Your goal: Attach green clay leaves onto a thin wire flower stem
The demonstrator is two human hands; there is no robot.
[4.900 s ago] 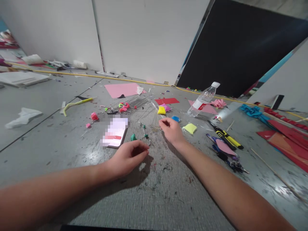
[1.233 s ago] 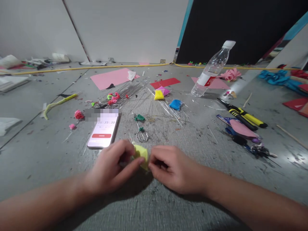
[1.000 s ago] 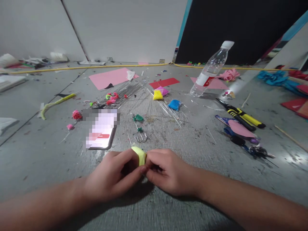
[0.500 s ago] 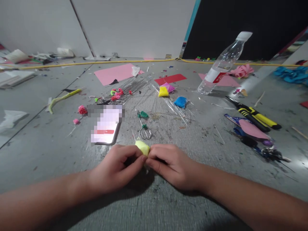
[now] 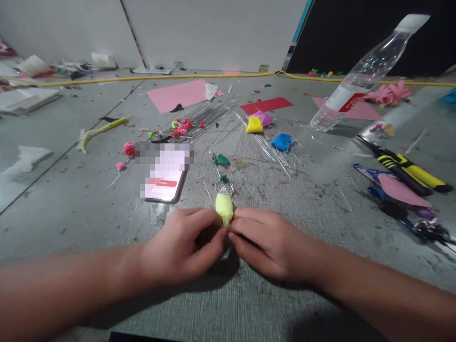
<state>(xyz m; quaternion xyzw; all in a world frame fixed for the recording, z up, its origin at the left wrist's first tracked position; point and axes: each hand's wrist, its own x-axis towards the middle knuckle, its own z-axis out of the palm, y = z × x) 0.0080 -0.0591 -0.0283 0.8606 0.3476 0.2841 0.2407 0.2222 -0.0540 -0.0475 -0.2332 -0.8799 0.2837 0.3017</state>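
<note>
Both hands meet low in the middle of the grey floor. My left hand (image 5: pixel 187 244) and my right hand (image 5: pixel 265 240) each pinch a small pale yellow packet of clay (image 5: pixel 224 209) that sticks up between their fingertips. Just beyond it lie a small wire loop (image 5: pixel 225 185) and green clay bits (image 5: pixel 223 160). A phone (image 5: pixel 165 178) with a lit screen lies to the left of my left hand.
A pile of thin wires (image 5: pixel 270 152), a yellow packet (image 5: pixel 254 125) and a blue packet (image 5: pixel 281 142) lie further out. A plastic bottle (image 5: pixel 359 80) leans at the right, with yellow-handled pliers (image 5: pixel 406 166) and scissors (image 5: pixel 409 216) near it. Pink paper (image 5: pixel 178 94) and pink clay flowers (image 5: pixel 128 148) lie at the left.
My right hand fetched the pale yellow packet from further out and brought it in. Both hands now pinch it, and it has turned upright between the fingertips. The camera has tilted.
</note>
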